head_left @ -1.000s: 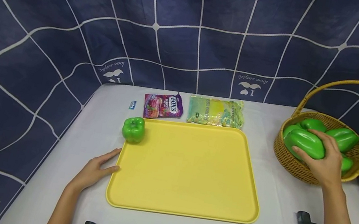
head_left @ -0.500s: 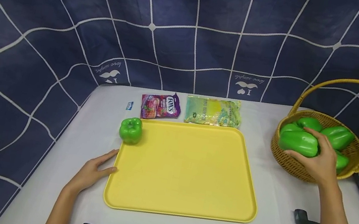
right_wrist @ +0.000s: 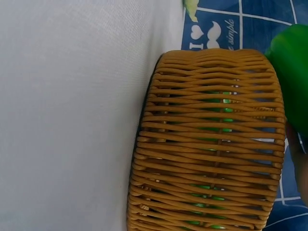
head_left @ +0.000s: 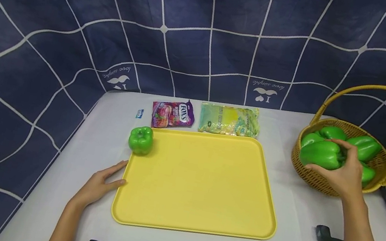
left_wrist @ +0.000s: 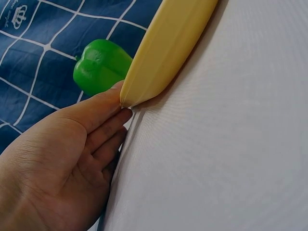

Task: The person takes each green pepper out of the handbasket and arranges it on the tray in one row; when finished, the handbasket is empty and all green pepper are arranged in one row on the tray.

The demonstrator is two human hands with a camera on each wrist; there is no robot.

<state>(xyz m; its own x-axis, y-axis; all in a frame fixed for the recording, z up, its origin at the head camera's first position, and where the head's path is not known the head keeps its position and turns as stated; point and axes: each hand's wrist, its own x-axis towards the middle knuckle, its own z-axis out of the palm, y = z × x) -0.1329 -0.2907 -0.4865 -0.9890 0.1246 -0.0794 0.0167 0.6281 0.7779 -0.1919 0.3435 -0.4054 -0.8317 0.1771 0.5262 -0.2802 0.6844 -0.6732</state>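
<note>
A green bell pepper (head_left: 322, 154) is gripped between the thumb and fingers of my right hand (head_left: 348, 173), over the near left rim of the wicker basket (head_left: 312, 180). In the right wrist view this pepper (right_wrist: 296, 77) overlaps the basket's top edge. Several more green peppers (head_left: 364, 147) lie in the basket. My left hand (head_left: 96, 187) rests at the left edge of the yellow tray (head_left: 201, 182), its thumb and fairly straight fingers touching the rim (left_wrist: 132, 91). Another green bell pepper (head_left: 141, 140) sits at the tray's far left corner.
Behind the tray lie a purple Fox's candy bag (head_left: 173, 114) and a green-yellow packet (head_left: 229, 120). A small blue wrapper (head_left: 139, 113) is left of them. The basket's tall handle (head_left: 381, 87) arches above it. A blue checked cloth (head_left: 189, 8) hangs behind the white table.
The right hand has shifted slightly left with its pepper, which is turned a little, its stem end now showing toward the palm. The left hand keeps its place at the tray.
</note>
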